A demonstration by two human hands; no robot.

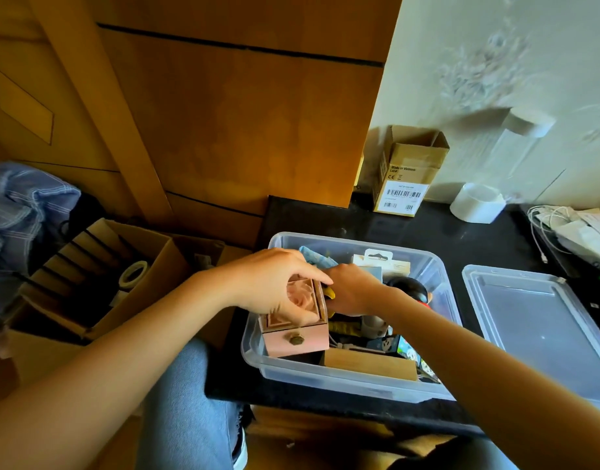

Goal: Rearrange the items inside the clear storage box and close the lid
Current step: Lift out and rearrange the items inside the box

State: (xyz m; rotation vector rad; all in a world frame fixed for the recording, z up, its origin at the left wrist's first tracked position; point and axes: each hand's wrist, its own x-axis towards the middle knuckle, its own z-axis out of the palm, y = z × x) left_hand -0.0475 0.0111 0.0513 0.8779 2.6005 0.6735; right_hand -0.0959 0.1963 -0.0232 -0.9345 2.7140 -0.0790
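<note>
A clear storage box stands on the black table, packed with several items. At its left end sits a pink wooden box with a small brass knob and a rose on top. My left hand grips the top of this pink box, fingers curled over it. Just right of it, my right hand reaches down among the items with curled fingers; something yellow shows under it, and what it holds is hidden. The clear lid lies flat on the table to the right of the box.
A small cardboard carton and a white tape roll stand at the back of the table. White cables and papers lie at the far right. An open cardboard box with a tape roll sits on the floor left. My knee is below.
</note>
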